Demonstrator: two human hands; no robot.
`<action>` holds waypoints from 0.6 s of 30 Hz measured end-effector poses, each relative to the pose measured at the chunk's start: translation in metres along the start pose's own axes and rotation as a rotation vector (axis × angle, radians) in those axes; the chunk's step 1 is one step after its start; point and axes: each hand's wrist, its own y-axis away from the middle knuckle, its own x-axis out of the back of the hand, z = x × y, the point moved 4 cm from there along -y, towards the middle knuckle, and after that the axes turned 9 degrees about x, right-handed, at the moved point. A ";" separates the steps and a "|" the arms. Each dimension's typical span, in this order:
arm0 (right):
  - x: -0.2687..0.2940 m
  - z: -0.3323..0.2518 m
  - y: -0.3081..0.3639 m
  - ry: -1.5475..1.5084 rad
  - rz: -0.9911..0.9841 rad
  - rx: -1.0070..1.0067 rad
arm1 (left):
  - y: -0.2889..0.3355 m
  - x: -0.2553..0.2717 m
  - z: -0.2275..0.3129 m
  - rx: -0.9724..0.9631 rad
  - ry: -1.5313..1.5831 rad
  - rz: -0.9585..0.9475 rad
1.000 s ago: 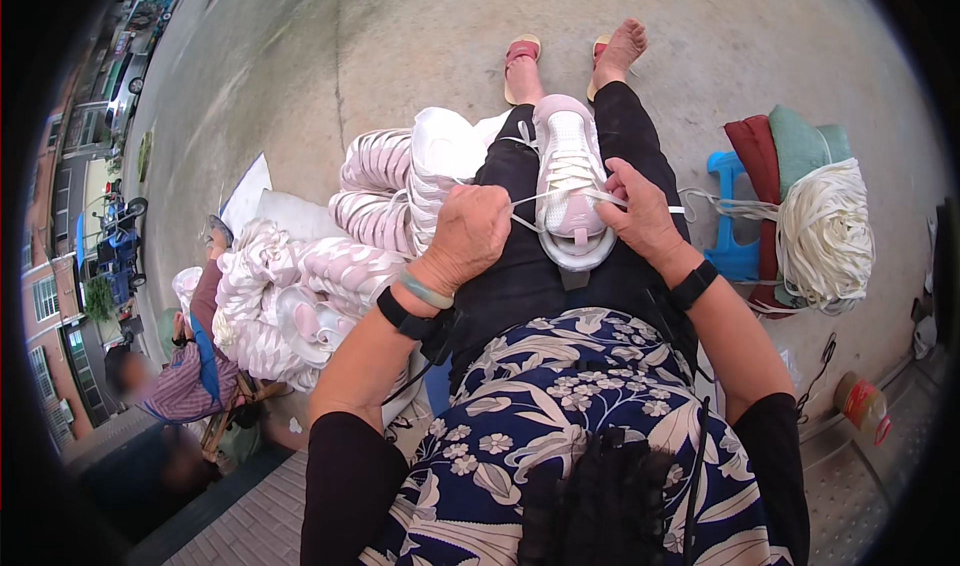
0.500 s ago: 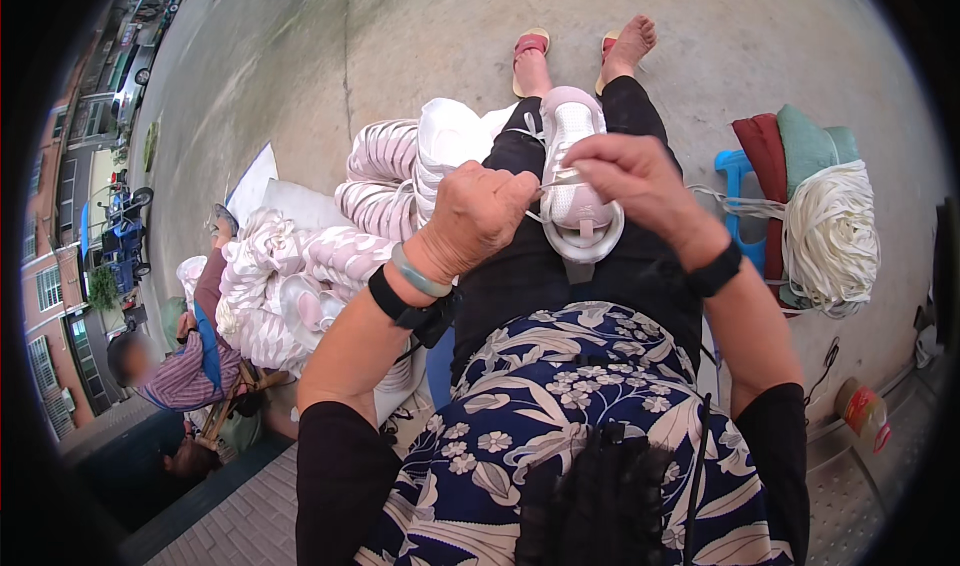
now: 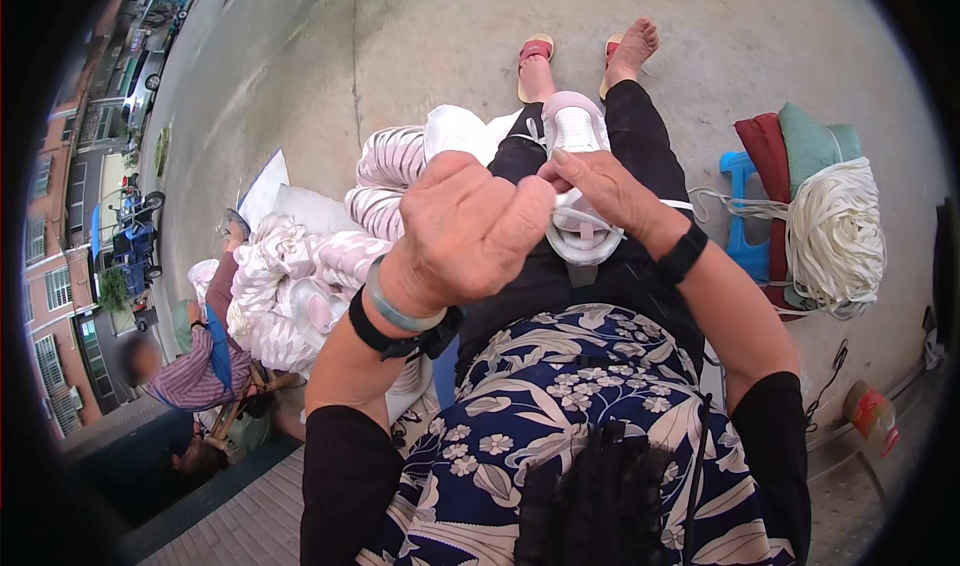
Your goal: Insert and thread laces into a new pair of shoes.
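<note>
White and pale pink, the shoe upper (image 3: 580, 181) lies on our lap at twelve o'clock. Our left hand (image 3: 470, 231) is clenched, apparently pulling cord; right hand (image 3: 605, 186) pinches the lace (image 3: 585, 228). We judge it light, soft, best gripped at its rim.

The grey concrete floor (image 3: 300, 76) carries a heap of pink-and-white shoe uppers (image 3: 300, 276), a blue plastic stool (image 3: 745, 216) and a bundle of white cord (image 3: 840, 236). The white shoe (image 3: 580, 186) rests on the person's lap (image 3: 600, 286).
</note>
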 end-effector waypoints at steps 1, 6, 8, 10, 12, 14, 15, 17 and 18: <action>0.001 0.004 0.000 0.059 0.035 -0.131 | 0.000 0.001 -0.003 0.004 -0.034 -0.013; 0.032 -0.053 0.022 0.091 0.072 0.007 | 0.026 -0.011 -0.022 0.235 -0.036 -0.142; 0.050 -0.082 0.039 0.006 0.119 -0.002 | 0.039 -0.029 -0.027 0.273 0.002 -0.192; 0.066 -0.109 0.049 -0.040 0.156 0.065 | 0.052 -0.048 -0.027 0.349 0.063 -0.255; 0.082 -0.128 0.058 -0.072 0.266 0.108 | 0.063 -0.064 -0.025 0.379 0.129 -0.244; 0.099 -0.144 0.064 -0.091 0.313 0.149 | 0.074 -0.080 -0.025 0.437 0.181 -0.280; 0.105 -0.156 0.064 -0.144 0.212 0.230 | 0.078 -0.086 -0.024 0.435 0.179 -0.276; 0.133 -0.175 0.073 -0.092 0.389 0.315 | 0.086 -0.097 -0.027 0.519 0.209 -0.298; 0.145 -0.185 0.075 -0.066 0.404 0.336 | 0.089 -0.099 -0.027 0.519 0.207 -0.298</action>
